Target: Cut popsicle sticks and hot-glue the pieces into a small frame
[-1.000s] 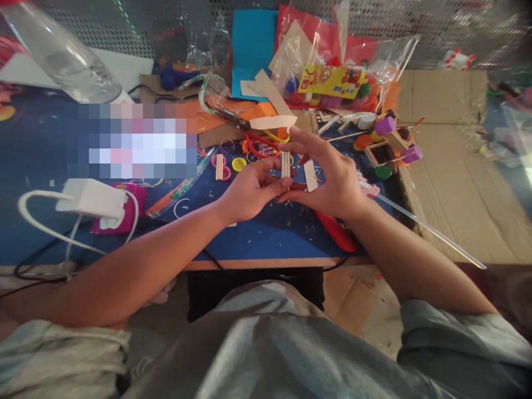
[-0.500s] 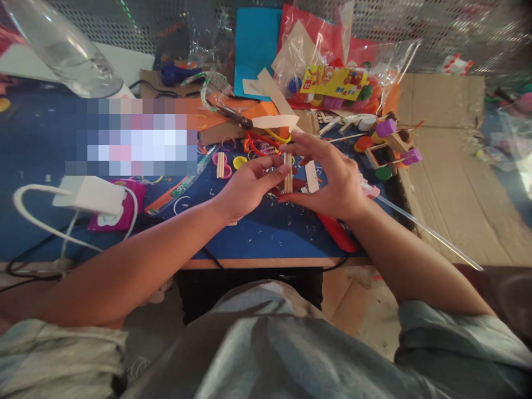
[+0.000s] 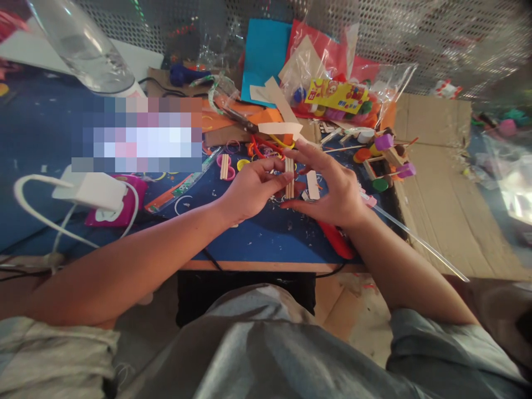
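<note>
Above the middle of the blue table, a small bundle of short wooden sticks (image 3: 290,188) stands upright, lying side by side. My left hand (image 3: 253,188) pinches it from the left between thumb and fingers. From the right, my right hand (image 3: 332,188) spans the same sticks, thumb at the lower end and fingertips at the upper end. A similar stick bundle (image 3: 225,166) rests on a pink ring-shaped piece (image 3: 231,173) left of my hands. Behind my right fingers lies a pale flat strip (image 3: 313,185).
Scissors (image 3: 241,117), paper strips and a clear bag of coloured pieces (image 3: 338,97) lie at the back. A small wooden model (image 3: 382,160) and cardboard (image 3: 436,194) are on the right. A bottle (image 3: 91,61) and white charger (image 3: 89,188) stand left. A red object (image 3: 338,241) lies beneath my right wrist.
The camera view has shifted slightly. Both hands keep almost the same hold on the wooden sticks.
</note>
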{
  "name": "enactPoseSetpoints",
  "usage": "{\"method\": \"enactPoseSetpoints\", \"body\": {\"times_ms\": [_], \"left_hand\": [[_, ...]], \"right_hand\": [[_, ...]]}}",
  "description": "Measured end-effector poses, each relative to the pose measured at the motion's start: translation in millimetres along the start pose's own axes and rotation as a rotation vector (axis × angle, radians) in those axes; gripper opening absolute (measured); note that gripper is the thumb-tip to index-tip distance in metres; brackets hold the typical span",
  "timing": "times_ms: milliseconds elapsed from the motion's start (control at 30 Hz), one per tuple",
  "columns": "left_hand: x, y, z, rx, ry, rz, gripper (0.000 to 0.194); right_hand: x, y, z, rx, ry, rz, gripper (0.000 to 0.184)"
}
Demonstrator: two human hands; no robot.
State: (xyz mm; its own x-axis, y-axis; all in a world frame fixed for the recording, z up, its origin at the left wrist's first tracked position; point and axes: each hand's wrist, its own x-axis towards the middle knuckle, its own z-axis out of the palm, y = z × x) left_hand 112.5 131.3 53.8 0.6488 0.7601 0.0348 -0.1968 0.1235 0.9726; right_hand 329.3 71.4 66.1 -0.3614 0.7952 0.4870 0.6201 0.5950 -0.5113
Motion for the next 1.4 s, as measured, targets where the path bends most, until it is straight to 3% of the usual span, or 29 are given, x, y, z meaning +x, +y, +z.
{"method": "enactPoseSetpoints", "body": {"times_ms": [400, 600, 767, 867, 1100, 1267, 1400], "left_hand": [[1, -1, 1.9, -0.084, -0.007, -0.034, 0.049], [-2, 2, 5.3, -0.122, 0.003, -0.104, 0.019], [3, 1, 0.7, -0.039, 0.144, -0.001, 0.006], [7, -1, -4.4, -0.045, 0.193, 0.061, 0.016], [6, -5, -7.4, -0.019, 0.053, 0.123, 0.047], [8, -4, -7.2, 0.038, 0.090, 0.106, 0.041], [11, -2, -9.4, 0.083, 0.168, 0.138, 0.040]], "right_hand": [[0, 7, 5, 0.071, 0.096, -0.114, 0.108], [-1, 11, 9, 0.035, 0.098, -0.114, 0.104], [-2, 14, 6, 0.004, 0.081, -0.072, 0.108], [-2, 14, 4, -0.004, 0.071, 0.018, 0.111], [-1, 16, 6, 0.016, 0.104, 0.079, 0.108], [1, 16, 6, 0.067, 0.107, -0.015, 0.097], [2, 13, 3, 0.009, 0.103, 0.046, 0.089]]}}
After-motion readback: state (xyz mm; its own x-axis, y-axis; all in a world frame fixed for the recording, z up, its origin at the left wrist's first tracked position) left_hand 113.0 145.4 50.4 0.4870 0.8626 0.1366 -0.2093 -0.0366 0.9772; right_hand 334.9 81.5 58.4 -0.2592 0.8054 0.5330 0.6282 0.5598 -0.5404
